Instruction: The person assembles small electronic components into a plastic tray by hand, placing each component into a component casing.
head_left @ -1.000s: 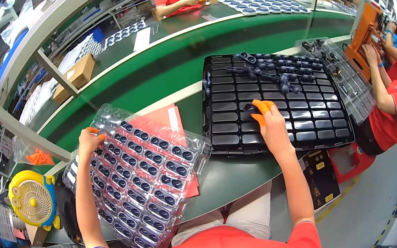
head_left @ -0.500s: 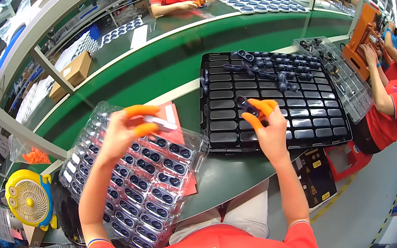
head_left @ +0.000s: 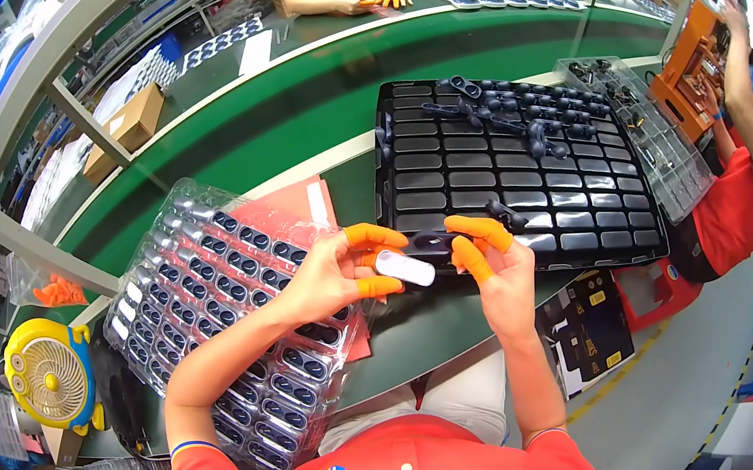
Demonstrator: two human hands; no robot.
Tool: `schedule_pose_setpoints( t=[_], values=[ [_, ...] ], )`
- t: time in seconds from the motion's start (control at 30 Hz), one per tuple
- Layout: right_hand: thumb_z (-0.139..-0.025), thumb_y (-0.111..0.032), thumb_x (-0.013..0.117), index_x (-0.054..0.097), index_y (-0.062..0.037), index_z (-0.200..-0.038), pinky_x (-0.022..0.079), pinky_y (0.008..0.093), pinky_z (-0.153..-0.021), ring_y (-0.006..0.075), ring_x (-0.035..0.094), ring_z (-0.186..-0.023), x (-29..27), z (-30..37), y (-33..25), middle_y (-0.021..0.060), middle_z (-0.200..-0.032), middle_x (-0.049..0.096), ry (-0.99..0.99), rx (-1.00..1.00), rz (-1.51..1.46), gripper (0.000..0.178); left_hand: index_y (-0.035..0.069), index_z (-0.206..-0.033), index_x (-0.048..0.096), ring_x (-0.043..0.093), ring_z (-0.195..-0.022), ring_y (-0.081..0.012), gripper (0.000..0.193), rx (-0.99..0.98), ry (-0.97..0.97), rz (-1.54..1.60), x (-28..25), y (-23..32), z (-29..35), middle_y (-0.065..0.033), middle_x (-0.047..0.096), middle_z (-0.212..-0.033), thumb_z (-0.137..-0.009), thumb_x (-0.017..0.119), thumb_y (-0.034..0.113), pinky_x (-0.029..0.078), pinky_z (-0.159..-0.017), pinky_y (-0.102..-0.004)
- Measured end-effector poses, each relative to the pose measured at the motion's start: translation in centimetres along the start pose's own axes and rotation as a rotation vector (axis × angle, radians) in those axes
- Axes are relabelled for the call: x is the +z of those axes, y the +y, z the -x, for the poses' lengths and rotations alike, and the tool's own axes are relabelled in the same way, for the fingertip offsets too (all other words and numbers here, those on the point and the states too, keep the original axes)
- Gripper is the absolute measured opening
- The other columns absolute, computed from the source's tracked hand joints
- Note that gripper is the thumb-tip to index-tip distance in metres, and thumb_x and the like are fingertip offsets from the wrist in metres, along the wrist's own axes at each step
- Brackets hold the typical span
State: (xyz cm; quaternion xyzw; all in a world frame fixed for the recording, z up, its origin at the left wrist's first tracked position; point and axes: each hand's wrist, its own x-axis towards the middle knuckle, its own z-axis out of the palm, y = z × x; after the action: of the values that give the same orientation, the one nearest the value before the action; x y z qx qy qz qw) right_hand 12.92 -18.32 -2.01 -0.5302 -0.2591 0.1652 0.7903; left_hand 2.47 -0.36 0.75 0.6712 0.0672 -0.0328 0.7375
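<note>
Now a small white oblong part (head_left: 405,267) sits pinched in the orange-capped fingertips of the left hand (head_left: 333,272), raised above the surface in front of the chest. Half a second ago that hand was just lifting off the clear blister tray (head_left: 196,306); the part has since come up to meet the right hand (head_left: 495,270). The right hand is closed on a small dark housing (head_left: 437,241), held just beside the white part, the two nearly touching. A second ago each hand lay on its own tray, so picking is over and the pieces are being brought together. Behind them lies the black compartment tray (head_left: 517,182), mostly unfilled.
</note>
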Motion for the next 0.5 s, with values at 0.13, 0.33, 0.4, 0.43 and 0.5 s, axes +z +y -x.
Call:
schedule_pose_setpoints(
  t=[0.13,0.33,0.4,0.43,0.5],
  values=[
    [-0.079,0.003,0.063,0.06,0.0026,-0.097,0.045,0.0215,-0.063,0.0102,0.055,-0.069,-0.2,0.4,-0.3,0.0058,-0.089,0.06,-0.002,0.005,-0.091,0.018,-0.001,-0.116,0.052,0.057,-0.094,-0.0125,0.041,0.15,-0.028,-0.095,-0.6,-0.7,0.0,-0.006,0.058,-0.105,-0.077,0.063,-0.007,0.049,-0.079,-0.0232],
    [-0.077,0.003,0.064,0.06,0.002,-0.092,0.045,0.022,-0.063,0.0116,0.057,-0.072,-0.4,0.2,-0.9,0.0058,-0.089,0.061,-0.123,-0.14,0.125,0.016,-0.002,-0.118,0.049,0.06,-0.094,-0.017,0.043,0.144,-0.073,-0.168,0.1,-0.5,-0.1,-0.0091,0.058,-0.106,-0.078,0.064,-0.004,0.051,-0.078,-0.028],
    [-0.075,0.004,0.064,0.061,0.0021,-0.091,0.047,0.0222,-0.064,0.0131,0.058,-0.073,0.2,0.2,-2.1,0.0072,-0.088,0.061,-0.22,-0.193,0.405,0.016,-0.002,-0.118,0.048,0.059,-0.094,-0.0171,0.043,0.142,-0.085,-0.151,0.1,-0.5,0.0,-0.0093,0.058,-0.106,-0.078,0.064,-0.004,0.051,-0.078,-0.0282],
    [-0.074,0.004,0.065,0.061,0.0022,-0.09,0.047,0.0223,-0.064,0.0138,0.059,-0.073,0.5,0.1,-2.3,0.0079,-0.087,0.06,-0.269,-0.22,0.545,0.017,-0.003,-0.118,0.047,0.059,-0.093,-0.016,0.042,0.085,-0.107,-0.136,0.1,-0.2,0.1,-0.0088,0.058,-0.105,-0.079,0.063,-0.003,0.051,-0.078,-0.0273],
    [-0.073,0.004,0.065,0.061,0.0021,-0.09,0.047,0.0227,-0.065,0.0142,0.059,-0.074,0.7,-0.2,-1.7,0.0082,-0.088,0.06,-0.311,-0.311,0.596,0.017,-0.003,-0.12,0.046,0.058,-0.091,-0.0138,0.041,-0.025,-0.153,-0.105,0.2,0.2,0.3,-0.0077,0.057,-0.102,-0.082,0.061,-0.002,0.049,-0.08,-0.0254]
  ],
)
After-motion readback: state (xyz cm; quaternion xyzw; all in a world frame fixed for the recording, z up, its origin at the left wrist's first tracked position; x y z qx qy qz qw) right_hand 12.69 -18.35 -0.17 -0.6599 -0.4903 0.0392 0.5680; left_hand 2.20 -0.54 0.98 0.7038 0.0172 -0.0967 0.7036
